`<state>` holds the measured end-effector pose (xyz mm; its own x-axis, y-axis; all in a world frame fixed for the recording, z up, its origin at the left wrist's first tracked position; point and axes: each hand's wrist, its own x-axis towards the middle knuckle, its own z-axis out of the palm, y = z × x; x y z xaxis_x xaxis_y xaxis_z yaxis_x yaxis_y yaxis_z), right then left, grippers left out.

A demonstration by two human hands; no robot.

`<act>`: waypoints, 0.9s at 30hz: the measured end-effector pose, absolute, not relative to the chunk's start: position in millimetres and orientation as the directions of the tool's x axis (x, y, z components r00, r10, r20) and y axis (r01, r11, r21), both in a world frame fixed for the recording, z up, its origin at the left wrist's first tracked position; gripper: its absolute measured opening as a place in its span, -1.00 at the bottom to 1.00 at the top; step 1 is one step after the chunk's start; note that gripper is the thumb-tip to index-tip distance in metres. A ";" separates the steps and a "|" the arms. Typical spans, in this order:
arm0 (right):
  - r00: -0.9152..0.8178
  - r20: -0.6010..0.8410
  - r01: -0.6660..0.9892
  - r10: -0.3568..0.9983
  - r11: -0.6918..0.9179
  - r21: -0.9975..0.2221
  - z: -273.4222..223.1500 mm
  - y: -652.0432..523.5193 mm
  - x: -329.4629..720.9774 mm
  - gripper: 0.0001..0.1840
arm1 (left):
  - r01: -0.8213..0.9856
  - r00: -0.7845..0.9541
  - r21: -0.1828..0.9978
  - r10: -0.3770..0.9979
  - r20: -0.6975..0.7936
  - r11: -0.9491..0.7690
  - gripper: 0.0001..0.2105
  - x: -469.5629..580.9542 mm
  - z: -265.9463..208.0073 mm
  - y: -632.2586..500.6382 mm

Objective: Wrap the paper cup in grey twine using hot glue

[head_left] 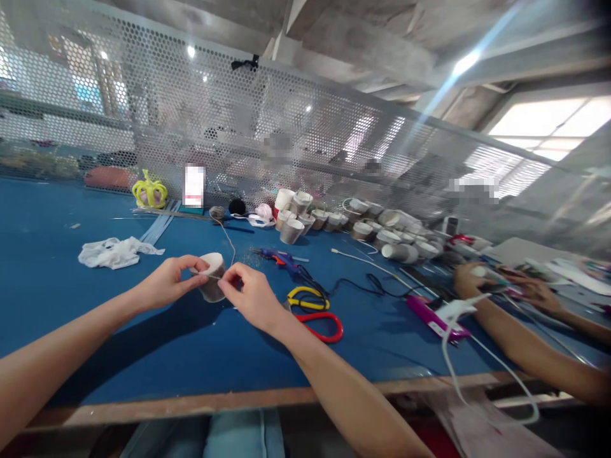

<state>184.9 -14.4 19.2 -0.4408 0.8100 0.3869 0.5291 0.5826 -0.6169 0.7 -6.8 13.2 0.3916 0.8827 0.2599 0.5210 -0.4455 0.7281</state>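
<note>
Both hands, left hand (pixel 168 280) and right hand (pixel 251 296), pinching twine (pixel 210 276) around a small cup (pixel 212 277) above blue table (pixel 57 286).

Bench (pixel 57 280): matt blue covering, worn wooden front edge. Cup (pixel 212 277): matt paper or card, twine-wrapped. Scissors (pixel 319 315): glossy red and yellow plastic handles. Screen (pixel 296 121) at 12 o'clock: perforated metal, dull grey. Rag (pixel 114 252) at 10 o'clock: crumpled white cloth.

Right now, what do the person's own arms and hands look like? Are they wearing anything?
Both arms are bare up to the picture's edge, with no sleeves in view. The left hand and the right hand have no gloves, and I can see no rings, watch or bracelet. Blue jeans show below the table edge.
</note>
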 end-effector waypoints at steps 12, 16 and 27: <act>-0.416 0.393 0.508 0.820 0.568 -0.648 35.2 -9.7 205.2 -0.86 | 0.478 0.525 0.722 0.822 0.222 -0.500 -0.78 3.1 20.7 -14.3; -0.434 0.328 0.490 0.839 0.525 -0.696 33.5 -8.8 207.8 -0.86 | 0.412 0.556 0.779 0.808 0.196 -0.473 -0.78 2.6 23.5 -14.9; -0.456 0.261 0.467 0.851 0.478 -0.744 35.8 -11.0 209.5 -0.86 | 0.308 0.587 0.887 0.803 0.108 -0.344 -0.77 -0.7 24.4 -15.6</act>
<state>209.5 -11.0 35.8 -0.4557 0.8509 0.2613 0.4669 0.4784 -0.7437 -0.7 -15.6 24.4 0.5868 0.8025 0.1078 0.3075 -0.3441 0.8872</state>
